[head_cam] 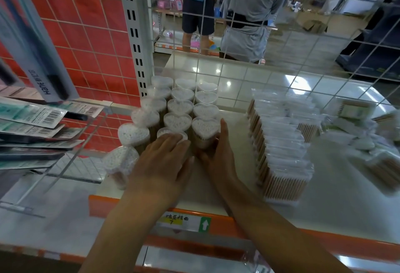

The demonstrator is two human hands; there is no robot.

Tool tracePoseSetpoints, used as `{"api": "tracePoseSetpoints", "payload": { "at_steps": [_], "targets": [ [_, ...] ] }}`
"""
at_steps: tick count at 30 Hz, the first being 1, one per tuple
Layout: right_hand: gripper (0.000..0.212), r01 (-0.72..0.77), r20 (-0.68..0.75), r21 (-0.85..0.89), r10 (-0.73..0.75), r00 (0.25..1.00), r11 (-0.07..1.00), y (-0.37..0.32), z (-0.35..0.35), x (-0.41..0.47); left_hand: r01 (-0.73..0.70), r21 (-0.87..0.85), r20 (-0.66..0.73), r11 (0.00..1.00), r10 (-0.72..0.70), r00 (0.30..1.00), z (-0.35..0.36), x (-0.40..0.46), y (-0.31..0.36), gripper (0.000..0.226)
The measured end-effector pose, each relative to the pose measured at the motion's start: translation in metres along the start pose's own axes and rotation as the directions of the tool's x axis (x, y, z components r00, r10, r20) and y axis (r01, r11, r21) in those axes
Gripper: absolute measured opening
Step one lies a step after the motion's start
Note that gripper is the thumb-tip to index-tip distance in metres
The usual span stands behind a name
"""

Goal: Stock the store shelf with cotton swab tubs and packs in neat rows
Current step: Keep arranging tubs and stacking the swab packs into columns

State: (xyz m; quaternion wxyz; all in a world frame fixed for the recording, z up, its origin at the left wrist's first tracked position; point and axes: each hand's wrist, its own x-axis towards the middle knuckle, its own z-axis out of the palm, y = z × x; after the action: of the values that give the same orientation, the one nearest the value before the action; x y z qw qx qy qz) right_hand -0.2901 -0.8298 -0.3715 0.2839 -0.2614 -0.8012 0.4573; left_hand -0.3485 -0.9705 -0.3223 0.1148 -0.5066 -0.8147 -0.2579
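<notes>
Clear plastic, heart-shaped, packed with white swab heads: that was the block of tubs (173, 108) you were dressing on the white shelf (324, 197), and every place I call runs from that block; the tubs stood upright in three files running back toward the wire mesh (303, 40) behind the block, with the file beside the grey upright (134, 40) stepping forward and outward, its nearest tub (120, 163) standing a little apart from the rest; your left hand (161, 162) lay flat, fingers straight, on top of the front tub of the middle file (171, 133), pressing rather than gripping; your right hand (216, 153) was wrapped round the front tub of the file nearest the packs (205, 129), thumb up its side, fingers curled round its base; so I judged the step as squaring up the block's front edge, not fetching new stock; next, I reckoned, you needed to nudge both front tubs level, then bring that straying tub into line, gently, since tall narrow tubs tip easily; well to the pack side of the block stood a tidy row of clear swab packs (281, 149), upright and touching; beyond that row lay loose packs (357, 134) in a heap, blurred, not yet sorted; those would want rows afterwards; below the block's front ran the orange shelf edge with its price label (184, 223).
</notes>
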Motion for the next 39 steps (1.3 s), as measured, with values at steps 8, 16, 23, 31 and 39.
{"api": "tracePoseSetpoints", "payload": {
  "at_steps": [8, 16, 23, 31, 39],
  "targets": [
    [0.090, -0.193, 0.080, -0.002, 0.193, 0.978, 0.981, -0.003, -0.013, -0.004, 0.025, -0.010, 0.026, 1.000, -0.025, 0.999, -0.004, 0.001, 0.002, 0.046],
    [0.082, -0.132, 0.051, -0.066, 0.135, 0.989, 0.989, -0.020, -0.042, -0.031, -0.041, 0.117, 0.006, 0.992, 0.041, 0.999, -0.008, 0.014, 0.022, 0.045],
    [0.068, 0.096, 0.083, -0.136, -0.086, 0.993, 0.986, -0.043, -0.087, -0.050, -0.072, 0.094, 0.030, 0.993, 0.069, 0.997, 0.006, 0.026, 0.055, 0.052],
    [0.063, 0.211, 0.030, -0.252, -0.211, 0.977, 0.944, -0.034, -0.165, -0.063, -0.121, 0.127, 0.022, 0.984, 0.120, 0.993, 0.020, 0.036, 0.125, 0.052],
    [0.050, 0.317, -0.167, -0.553, -0.476, 0.864, 0.770, 0.017, -0.235, -0.075, -0.167, 0.085, 0.047, 0.982, 0.163, 0.986, 0.054, 0.045, 0.202, 0.050]
  ]
}}
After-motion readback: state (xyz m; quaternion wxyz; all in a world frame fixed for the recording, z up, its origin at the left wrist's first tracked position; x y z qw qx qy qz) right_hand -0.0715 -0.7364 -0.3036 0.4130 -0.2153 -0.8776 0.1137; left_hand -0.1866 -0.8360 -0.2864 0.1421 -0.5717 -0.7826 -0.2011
